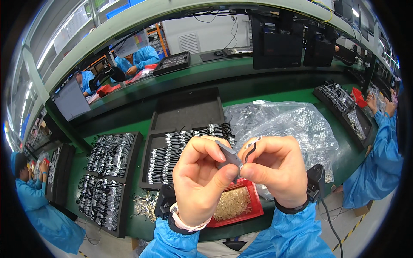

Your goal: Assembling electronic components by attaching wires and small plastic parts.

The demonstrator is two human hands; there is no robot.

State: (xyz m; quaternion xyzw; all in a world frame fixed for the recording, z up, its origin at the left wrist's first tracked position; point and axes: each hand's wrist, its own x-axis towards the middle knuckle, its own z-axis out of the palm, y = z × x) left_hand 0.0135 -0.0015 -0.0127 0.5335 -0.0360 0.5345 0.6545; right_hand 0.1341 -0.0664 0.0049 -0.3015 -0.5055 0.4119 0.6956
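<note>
Both hands sit closest to the head camera, raised above the near edge of the surface. The left hand has its fingers pinched on a small flat grey part, which stands tilted between the two hands. The right hand has its fingers clenched on a thin dark cable that curls up just beside the grey part; whether the two already touch cannot be told.

The grip on both pieces looks slight, so a slip of either thumb could let the grey part fall, likely into the red tray of pale small pieces directly below, where it would be hard to find. A hard pull on the cable could also bend or kink it.

Green covers the surface. Black trays of bundled black-and-white cables lie to the left and centre, an empty black tray sits behind them, and a crumpled clear plastic bag lies to the right. Dark monitors stand on a raised shelf beyond. Other people in blue coats work at the right, lower left and far left of a bright workshop.
</note>
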